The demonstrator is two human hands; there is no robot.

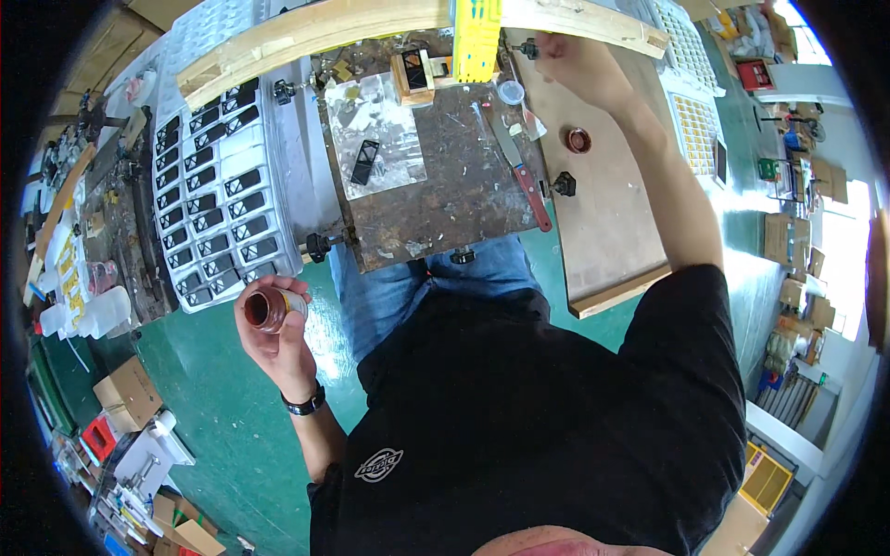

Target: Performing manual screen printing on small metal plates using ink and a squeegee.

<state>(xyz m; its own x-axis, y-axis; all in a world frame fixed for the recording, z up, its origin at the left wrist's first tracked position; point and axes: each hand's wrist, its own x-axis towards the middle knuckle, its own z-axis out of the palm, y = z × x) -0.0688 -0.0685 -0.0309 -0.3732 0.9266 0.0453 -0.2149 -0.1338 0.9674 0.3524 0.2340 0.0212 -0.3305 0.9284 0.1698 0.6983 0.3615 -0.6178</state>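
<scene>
My left hand [271, 357] is wrapped round a small jar [269, 309] with no lid on it. Its mouth is tilted toward me and shows reddish-brown inside. My right hand [579, 72] reaches to the far side, its fingers curled beside a black knob [529, 49] under the wooden beam; what they grip is hidden. A round reddish-brown lid [578, 140] lies on the board nearer me. On a stained sheet [399, 148] rests a black rectangular part [365, 162] with a crossed pattern. Another such part [413, 69] sits in a wooden holder [419, 96].
A knife-like blade with a red handle [533, 196] lies along the right of the dark worktable [445, 204]. White trays [218, 157] of black parts stand at left. A wooden beam [315, 37] with a yellow bracket [476, 42] spans the far side. Clamp knobs [318, 246] jut from the edges.
</scene>
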